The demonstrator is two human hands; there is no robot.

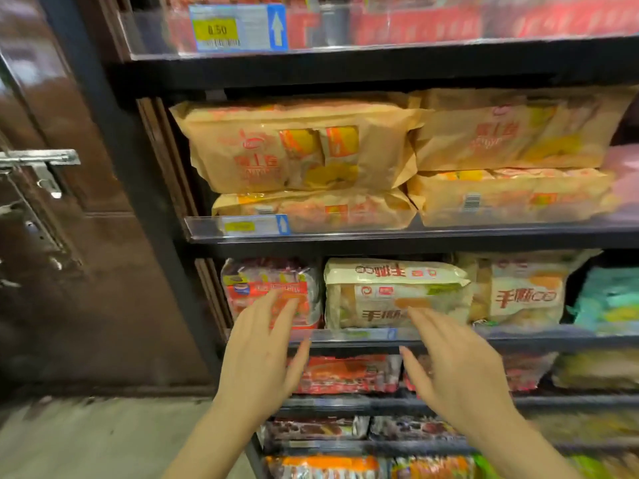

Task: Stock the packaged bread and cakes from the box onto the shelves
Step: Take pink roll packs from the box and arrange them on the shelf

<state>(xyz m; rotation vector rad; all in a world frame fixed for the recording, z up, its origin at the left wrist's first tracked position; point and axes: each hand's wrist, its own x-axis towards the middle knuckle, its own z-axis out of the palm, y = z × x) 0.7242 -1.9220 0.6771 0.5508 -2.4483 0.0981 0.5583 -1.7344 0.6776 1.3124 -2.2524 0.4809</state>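
The cream bread pack (397,293) with red lettering sat on the black shelf (449,340), and I take it as my landmark. Both my hands were raised in front of it with nothing in them. My right hand (456,368) was spread flat, fingers straight and apart, its fingertips (415,314) over the pack's lower front; whether they touched the wrapper I could not tell. My left hand (259,354) was just as open, reaching up left of that pack, its fingers overlapping the red and white pack (269,288) that stood beside it. Right of the cream pack leaned another pack of the same print (522,288), and farther right a teal bag (608,299). One shelf above the cream pack lay stacked tan paper-look bags (297,157) of yellow cakes, behind a clear rail with a blue price tag (256,224). Below it, red packets (345,373) filled the next shelf. Far left of it stood a brown door (69,236) with a metal bolt (38,160). The box was not in my sight.
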